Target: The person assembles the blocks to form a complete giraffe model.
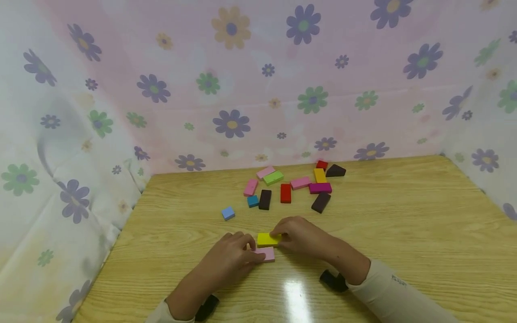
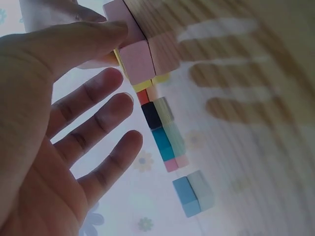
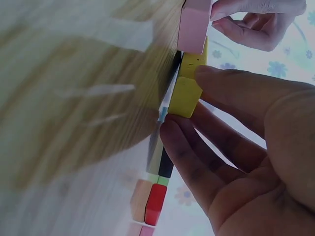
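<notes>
My left hand (image 1: 231, 256) pinches a light pink wooden block (image 1: 268, 254) at its left end, the thumb along the near side. In the left wrist view the thumb lies against this pink block (image 2: 138, 61) and the other fingers spread loosely. Just beyond it lies a bright yellow block (image 1: 266, 239), roughly parallel to the pink one. My right hand (image 1: 304, 237) grips the yellow block by its right end. From the right wrist, thumb and fingers show on either side of the yellow block (image 3: 185, 96). Both blocks are low at the wooden table.
Farther back lie loose blocks: a light blue one (image 1: 228, 213), a teal one (image 1: 253, 201), dark ones (image 1: 265, 199), a red one (image 1: 285, 193), a magenta one (image 1: 320, 188), a green one (image 1: 273, 178) and several others. A flowered cloth (image 1: 258, 103) hangs behind the wooden table (image 1: 404, 224).
</notes>
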Demonstrator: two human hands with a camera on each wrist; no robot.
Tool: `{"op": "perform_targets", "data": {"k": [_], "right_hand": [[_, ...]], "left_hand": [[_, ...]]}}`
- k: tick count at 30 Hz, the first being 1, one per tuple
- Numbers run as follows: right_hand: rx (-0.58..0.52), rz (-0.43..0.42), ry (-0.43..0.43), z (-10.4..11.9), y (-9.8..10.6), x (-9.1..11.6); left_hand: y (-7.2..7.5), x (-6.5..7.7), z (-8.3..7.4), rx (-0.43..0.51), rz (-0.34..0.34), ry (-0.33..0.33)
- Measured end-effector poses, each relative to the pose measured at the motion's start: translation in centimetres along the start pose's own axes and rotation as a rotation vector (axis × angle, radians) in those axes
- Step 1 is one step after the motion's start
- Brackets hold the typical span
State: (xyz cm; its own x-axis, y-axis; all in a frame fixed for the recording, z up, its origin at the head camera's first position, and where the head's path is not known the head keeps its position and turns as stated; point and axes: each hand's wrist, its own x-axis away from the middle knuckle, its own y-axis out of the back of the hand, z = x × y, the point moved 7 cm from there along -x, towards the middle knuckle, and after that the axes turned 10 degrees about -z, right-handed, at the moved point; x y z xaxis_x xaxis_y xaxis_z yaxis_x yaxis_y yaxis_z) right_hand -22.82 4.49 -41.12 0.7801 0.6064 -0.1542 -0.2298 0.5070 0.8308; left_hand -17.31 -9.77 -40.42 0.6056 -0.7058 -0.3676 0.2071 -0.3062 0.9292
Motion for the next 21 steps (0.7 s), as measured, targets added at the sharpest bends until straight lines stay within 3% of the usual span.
{"op": "perform_targets", "data": {"k": [21], "right_hand": [[-0.194, 0.059, -0.023, -0.73, -0.72, 0.39]], "left_hand": [[0.00, -0.01, -0.64, 0.020, 0.027, -0.045]]}}
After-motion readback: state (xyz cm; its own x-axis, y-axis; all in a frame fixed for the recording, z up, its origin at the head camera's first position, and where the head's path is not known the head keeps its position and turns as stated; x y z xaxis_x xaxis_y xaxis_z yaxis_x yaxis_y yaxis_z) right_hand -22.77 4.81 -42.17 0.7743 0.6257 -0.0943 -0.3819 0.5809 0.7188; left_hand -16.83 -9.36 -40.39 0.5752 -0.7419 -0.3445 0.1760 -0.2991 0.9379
